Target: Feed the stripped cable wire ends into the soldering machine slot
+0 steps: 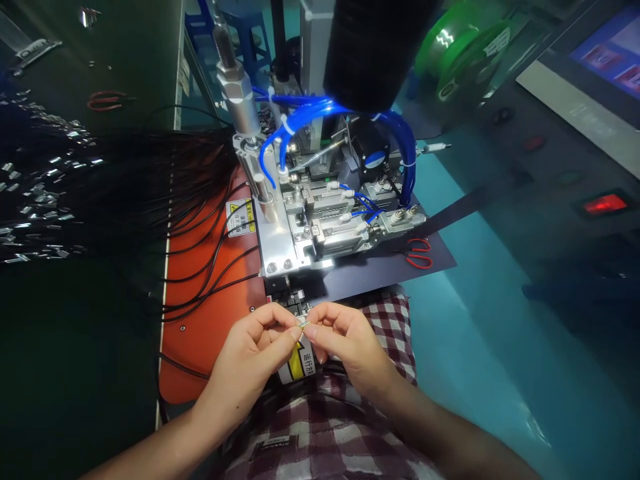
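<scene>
Left hand point(255, 343) is pinching thin wire ends point(304, 325) between thumb and forefinger; right hand point(350, 337) is pinching the same ends from the right, fingertips nearly meeting. Both hands are closing on them, the other fingers curling. The wire ends are showing greenish and pale, too small for a strand count, and are sitting above the near end of the machine, just short of a small metal fixture point(300, 295). Progress, judged: this piece is being prepared by fingers, so its handling is looking unfinished; whether the strands are fully separated, cannot tell. Below the hands, a yellow-arrow label point(296, 363) is showing, with a checked garment point(325, 407) lying nearer. Beyond, the metal machine point(280, 247) is standing on its base, blue tubes point(320, 105) arching over it. At left, black cables point(197, 163) are running across an orange plate point(215, 333) to the dark tabletop point(143, 40), where many silver ends point(30, 233) are lying in a heap; whether these are done or waiting, not determinable. Right of the machine, red-handled scissors point(419, 253) are resting; farther right, a red switch point(605, 203) is glowing.
</scene>
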A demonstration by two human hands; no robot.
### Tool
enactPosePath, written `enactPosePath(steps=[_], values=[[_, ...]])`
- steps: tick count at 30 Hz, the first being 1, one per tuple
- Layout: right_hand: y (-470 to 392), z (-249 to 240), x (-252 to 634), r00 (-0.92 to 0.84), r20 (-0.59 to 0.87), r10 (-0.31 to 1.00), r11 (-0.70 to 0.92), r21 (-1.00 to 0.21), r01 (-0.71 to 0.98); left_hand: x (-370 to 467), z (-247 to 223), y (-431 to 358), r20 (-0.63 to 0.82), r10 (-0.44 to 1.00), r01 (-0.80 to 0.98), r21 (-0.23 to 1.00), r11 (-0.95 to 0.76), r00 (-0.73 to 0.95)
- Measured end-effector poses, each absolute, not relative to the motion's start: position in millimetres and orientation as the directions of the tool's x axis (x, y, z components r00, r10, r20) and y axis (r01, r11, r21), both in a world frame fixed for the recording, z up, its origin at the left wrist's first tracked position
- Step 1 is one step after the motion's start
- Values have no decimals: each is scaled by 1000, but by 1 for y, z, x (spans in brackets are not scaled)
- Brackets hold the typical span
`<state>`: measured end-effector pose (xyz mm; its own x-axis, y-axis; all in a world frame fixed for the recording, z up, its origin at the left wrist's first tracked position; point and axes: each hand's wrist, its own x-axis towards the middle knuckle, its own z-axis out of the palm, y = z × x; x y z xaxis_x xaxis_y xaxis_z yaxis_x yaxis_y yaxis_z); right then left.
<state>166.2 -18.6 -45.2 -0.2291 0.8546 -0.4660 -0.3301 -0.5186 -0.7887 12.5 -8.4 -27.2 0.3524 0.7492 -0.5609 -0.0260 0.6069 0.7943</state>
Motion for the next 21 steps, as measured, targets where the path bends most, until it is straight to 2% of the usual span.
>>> enactPosePath(steps=[21], values=[[-19,-43,165,-181,-452,873,-487,-823,-293,13,-28,-10,-533,775,24,828,560,340]])
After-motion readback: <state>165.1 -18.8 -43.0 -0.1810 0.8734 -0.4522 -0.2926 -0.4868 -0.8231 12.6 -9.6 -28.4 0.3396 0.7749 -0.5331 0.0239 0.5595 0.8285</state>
